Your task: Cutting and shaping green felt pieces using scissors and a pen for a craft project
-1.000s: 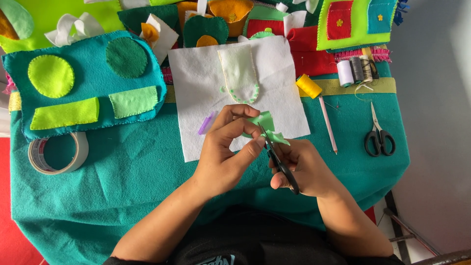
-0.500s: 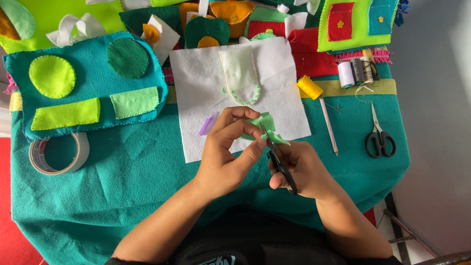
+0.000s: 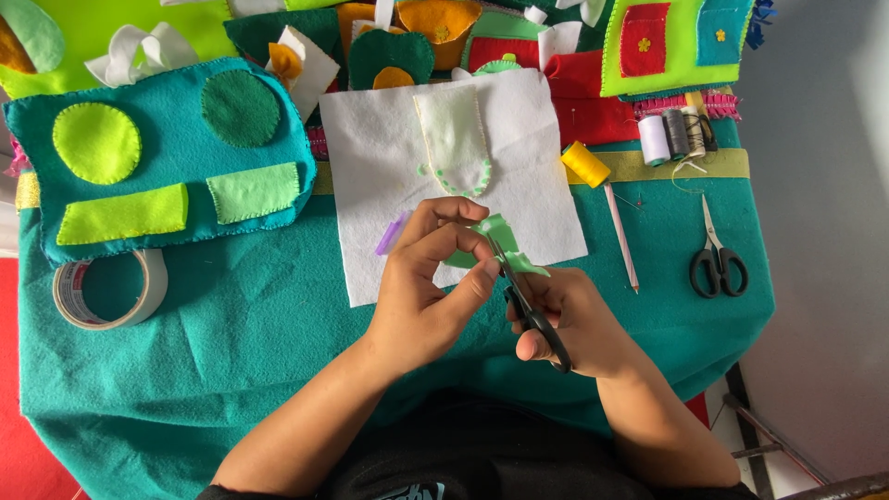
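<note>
At the near middle of the head view, above a worktop draped in teal felt, the left hand pinches a small scrap of light green felt between thumb and fingers; the right hand is clenched through the handles of black scissors, whose blades point up into the scrap. The scrap is held just above the near edge of a white felt sheet, touching neither sheet nor worktop as far as can be told; its edge looks irregular, so the cutting is judged to be partway, with trimming left. On the white sheet a pale green tongue-shaped patch lies already stitched, with small green dots along its rounded end; a lilac sliver lies just left of the fingers. To the far left rests a teal panel bearing finished circles and rectangles; a roll of tape lies near it. To the right lie a yellow thread spool, further spools, a thin stick and a second pair of scissors, untouched.
</note>
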